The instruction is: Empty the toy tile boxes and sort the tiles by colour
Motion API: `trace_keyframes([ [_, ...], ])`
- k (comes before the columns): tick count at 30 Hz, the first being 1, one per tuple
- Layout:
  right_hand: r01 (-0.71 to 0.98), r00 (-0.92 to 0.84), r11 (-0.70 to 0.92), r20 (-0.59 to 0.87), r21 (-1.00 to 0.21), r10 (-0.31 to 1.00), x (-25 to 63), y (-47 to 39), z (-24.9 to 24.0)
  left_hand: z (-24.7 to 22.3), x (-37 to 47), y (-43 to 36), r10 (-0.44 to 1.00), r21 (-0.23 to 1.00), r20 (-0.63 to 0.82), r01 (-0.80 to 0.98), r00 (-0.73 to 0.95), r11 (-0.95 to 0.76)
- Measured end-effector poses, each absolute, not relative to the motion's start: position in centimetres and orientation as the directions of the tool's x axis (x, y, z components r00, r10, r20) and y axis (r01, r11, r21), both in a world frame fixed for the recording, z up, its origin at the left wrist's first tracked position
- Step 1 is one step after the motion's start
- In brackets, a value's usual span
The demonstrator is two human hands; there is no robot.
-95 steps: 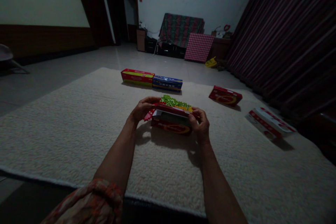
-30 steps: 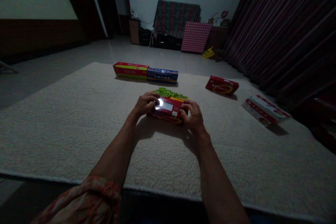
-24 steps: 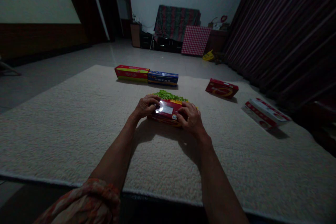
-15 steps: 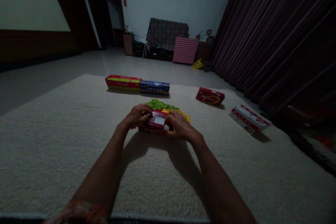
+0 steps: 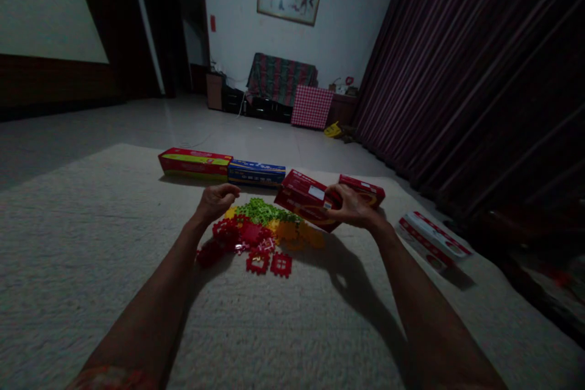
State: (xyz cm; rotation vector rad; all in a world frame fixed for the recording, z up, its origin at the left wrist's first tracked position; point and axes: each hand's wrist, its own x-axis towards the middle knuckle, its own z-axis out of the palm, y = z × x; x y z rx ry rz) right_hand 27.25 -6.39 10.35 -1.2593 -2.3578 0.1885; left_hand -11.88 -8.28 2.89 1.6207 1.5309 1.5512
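Observation:
My right hand (image 5: 350, 207) grips a red cardboard box (image 5: 299, 195) by its right end and holds it tilted above the mat. Left of it, my left hand (image 5: 219, 200) is raised with the fingers curled together; whether anything is inside them is hidden. Below and between the hands lies a spread heap of plastic interlocking pieces: green pieces (image 5: 262, 210) at the back, yellow pieces (image 5: 290, 233) on the right and red pieces (image 5: 249, 233) in front. Two red square frames, one of them a window-like piece (image 5: 281, 264), lie nearest to me.
A red and yellow-green box (image 5: 196, 164) and a blue box (image 5: 256, 174) stand end to end behind the heap. Another red box (image 5: 372, 191) is partly behind my right hand. A white and red box (image 5: 434, 237) sits farther right on the pale mat (image 5: 256, 329).
The red box has moved up and right from in front of the heap, uncovering the red and yellow pieces. My left hand has let go of it. The view has tilted up slightly.

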Motion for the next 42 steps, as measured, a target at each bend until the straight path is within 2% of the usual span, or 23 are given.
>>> trace_keyframes([
  [4,0.872,-0.421,0.470,0.280,-0.135,0.863,28.2,0.4,9.4,1.4,-13.7,-6.5,0.895,0.849,0.384,0.467,-0.226,-0.246],
  [7,0.887,-0.429,0.458,0.263,-0.057,0.864,28.3,4.4,8.5,0.4,-15.0,-5.9,0.900,0.842,0.370,0.493,-0.231,-0.220],
  [16,0.874,-0.462,0.484,0.232,-0.045,0.856,28.4,12.4,5.1,-0.9,-15.5,-5.1,0.893,0.858,0.324,0.494,-0.313,-0.139],
  [20,0.904,-0.420,0.428,0.196,-0.002,0.886,28.0,13.1,4.1,-1.5,-15.6,-5.1,0.896,0.855,0.281,0.513,-0.343,-0.072],
  [23,0.900,-0.422,0.435,0.318,0.035,0.849,27.0,11.6,3.5,-1.8,-15.7,-5.1,0.899,0.854,0.265,0.517,-0.348,-0.052],
  [25,0.846,-0.483,0.533,0.435,0.010,0.759,25.6,8.9,3.2,-2.0,-15.9,-5.0,0.903,0.863,0.250,0.504,-0.350,-0.043],
  [28,0.635,-0.625,0.763,0.503,-0.118,0.597,22.3,2.3,3.0,-2.9,-16.5,-4.8,0.912,0.895,0.208,0.444,-0.354,-0.031],
  [31,0.357,-0.803,0.906,0.422,-0.228,0.422,19.3,-5.2,2.8,-3.9,-17.2,-4.8,0.913,0.931,0.157,0.366,-0.376,-0.009],
  [33,0.296,-0.880,0.922,0.305,-0.251,0.365,18.7,-8.7,2.3,-4.4,-17.5,-4.8,0.911,0.939,0.152,0.343,-0.383,-0.013],
  [36,0.453,-0.845,0.848,0.172,-0.276,0.507,20.4,-10.3,0.8,-4.6,-17.3,-4.7,0.921,0.935,0.190,0.348,-0.341,-0.064],
  [39,0.650,-0.714,0.696,0.069,-0.305,0.697,23.2,-9.3,-1.4,-4.4,-16.4,-4.5,0.946,0.914,0.227,0.386,-0.231,-0.125],
  [42,0.699,-0.663,0.626,0.013,-0.345,0.748,24.3,-8.6,-2.9,-4.1,-15.5,-4.6,0.976,0.889,0.202,0.433,-0.078,-0.149],
])
